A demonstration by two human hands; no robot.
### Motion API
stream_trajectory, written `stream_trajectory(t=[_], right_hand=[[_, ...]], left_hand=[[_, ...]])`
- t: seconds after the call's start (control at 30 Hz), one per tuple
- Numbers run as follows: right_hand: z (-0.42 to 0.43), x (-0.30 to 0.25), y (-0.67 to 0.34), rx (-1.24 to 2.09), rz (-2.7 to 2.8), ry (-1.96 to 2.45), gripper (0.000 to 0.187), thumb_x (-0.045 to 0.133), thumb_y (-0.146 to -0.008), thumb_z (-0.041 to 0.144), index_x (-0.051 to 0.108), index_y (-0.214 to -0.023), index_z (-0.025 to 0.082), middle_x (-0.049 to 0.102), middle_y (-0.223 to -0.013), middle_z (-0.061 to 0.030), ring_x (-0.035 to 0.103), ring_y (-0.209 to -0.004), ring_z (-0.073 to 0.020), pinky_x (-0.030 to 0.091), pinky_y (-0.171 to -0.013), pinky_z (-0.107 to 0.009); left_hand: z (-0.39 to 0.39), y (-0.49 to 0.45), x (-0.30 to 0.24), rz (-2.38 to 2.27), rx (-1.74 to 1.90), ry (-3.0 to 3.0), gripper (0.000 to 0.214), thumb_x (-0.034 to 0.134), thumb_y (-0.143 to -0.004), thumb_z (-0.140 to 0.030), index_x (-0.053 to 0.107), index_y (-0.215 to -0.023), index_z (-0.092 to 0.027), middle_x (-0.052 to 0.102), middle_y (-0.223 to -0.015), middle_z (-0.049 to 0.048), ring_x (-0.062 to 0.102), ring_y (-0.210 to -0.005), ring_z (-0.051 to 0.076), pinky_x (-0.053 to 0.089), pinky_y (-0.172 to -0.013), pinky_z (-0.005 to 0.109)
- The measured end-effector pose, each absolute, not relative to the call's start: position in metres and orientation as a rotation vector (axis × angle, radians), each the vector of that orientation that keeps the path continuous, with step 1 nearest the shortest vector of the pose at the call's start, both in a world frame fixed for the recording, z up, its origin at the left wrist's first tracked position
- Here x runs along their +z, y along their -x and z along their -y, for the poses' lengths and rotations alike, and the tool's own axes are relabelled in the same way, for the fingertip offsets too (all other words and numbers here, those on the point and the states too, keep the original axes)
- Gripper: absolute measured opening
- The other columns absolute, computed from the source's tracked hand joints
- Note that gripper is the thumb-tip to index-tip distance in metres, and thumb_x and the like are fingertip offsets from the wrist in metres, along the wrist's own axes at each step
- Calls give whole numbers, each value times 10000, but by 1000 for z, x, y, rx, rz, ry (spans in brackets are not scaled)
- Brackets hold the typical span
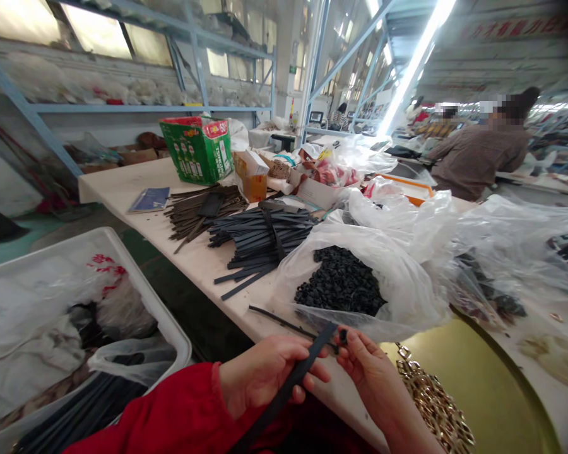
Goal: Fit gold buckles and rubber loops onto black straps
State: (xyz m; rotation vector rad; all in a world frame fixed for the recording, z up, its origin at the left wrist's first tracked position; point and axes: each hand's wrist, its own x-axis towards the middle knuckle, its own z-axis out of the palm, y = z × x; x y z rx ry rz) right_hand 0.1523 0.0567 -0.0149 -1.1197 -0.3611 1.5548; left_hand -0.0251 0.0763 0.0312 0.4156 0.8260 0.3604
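My left hand [260, 372], in a red sleeve, is closed around a long black strap [307, 366] that runs up to the right. My right hand [366, 369] pinches a small black loop [343, 335] at the strap's upper end. Just beyond the hands lies an open clear plastic bag [407, 277] filled with many small black loops [341, 284]. A pile of black straps [260, 236] lies further back on the white table [123, 183], with a second, browner pile [196, 211] behind it.
A white bin [137, 277] with plastic bags and black straps stands at the left. A gold tray [478, 378] with a gold chain [430, 403] sits at the right. A green box [199, 148], cartons and more bags crowd the table's far end. A person [478, 154] works at the back right.
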Motion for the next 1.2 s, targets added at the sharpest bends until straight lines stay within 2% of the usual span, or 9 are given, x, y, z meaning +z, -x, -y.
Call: stream_trajectory(t=[0.23,0.37,0.43,0.53,0.67,0.8,1.0,1.1,1.2], right_hand=[[-48,-6,-152,1535,398,1146,368,814,-545,329,676,-843,164,679,-750,-2,579,-585,-75,527,-582,-157],[-46,-2,-151,1515,465,1197,411,819,-511,373,671,-830,159,654,-694,7,556,-549,-80,511,-577,-192],[-45,-4,-150,1505,499,1206,416,814,-508,394,667,-817,158,641,-673,6,545,-544,-88,496,-571,-214],[-44,-9,-150,1475,578,1235,423,795,-529,423,661,-830,159,621,-652,7,531,-551,-99,473,-582,-237],[-40,-15,-152,1468,681,1249,392,760,-585,437,649,-849,170,606,-651,14,516,-583,-99,442,-604,-226],[-37,-19,-155,1477,747,1241,346,712,-658,430,630,-882,180,601,-656,14,518,-618,-110,425,-631,-231],[-26,-21,-148,1507,969,1327,311,684,-666,424,619,-838,173,582,-583,24,520,-597,-129,411,-623,-249],[-19,-15,-144,1518,1304,1373,163,616,-708,320,630,-798,184,622,-669,4,551,-659,-156,418,-632,-264],[-15,-6,-148,1256,1759,1527,118,553,-722,220,637,-801,193,651,-810,-22,569,-791,-193,413,-716,-292]], left_hand=[[-67,18,37,-884,339,-596,338,496,-693,-193,554,-1014,-108,626,-776,78,498,-482,73,340,-406,153],[-61,16,31,-974,335,-1023,263,389,-807,-269,531,-979,-130,597,-657,21,419,-381,64,263,-374,171],[-59,17,28,-1049,358,-1277,266,342,-851,-314,532,-936,-147,548,-572,-11,412,-381,81,271,-393,186],[-59,21,31,-1137,405,-1581,240,361,-855,-300,564,-835,-173,515,-531,-17,448,-448,110,300,-458,203],[-60,26,40,-1170,394,-1805,240,373,-844,-240,581,-736,-191,551,-578,-3,469,-528,131,289,-512,218],[-60,29,41,-1195,367,-1985,248,384,-853,-236,592,-726,-190,584,-650,7,486,-572,134,262,-521,232],[-53,32,38,-1118,263,-2198,294,382,-886,-285,630,-747,-210,618,-658,27,526,-578,158,263,-515,247],[-51,35,38,-1041,217,-2309,274,428,-871,-280,650,-724,-216,630,-631,36,538,-543,163,248,-479,254],[-51,42,39,-1064,159,-2410,193,507,-830,-282,654,-728,-207,635,-619,41,556,-533,171,261,-460,251]])
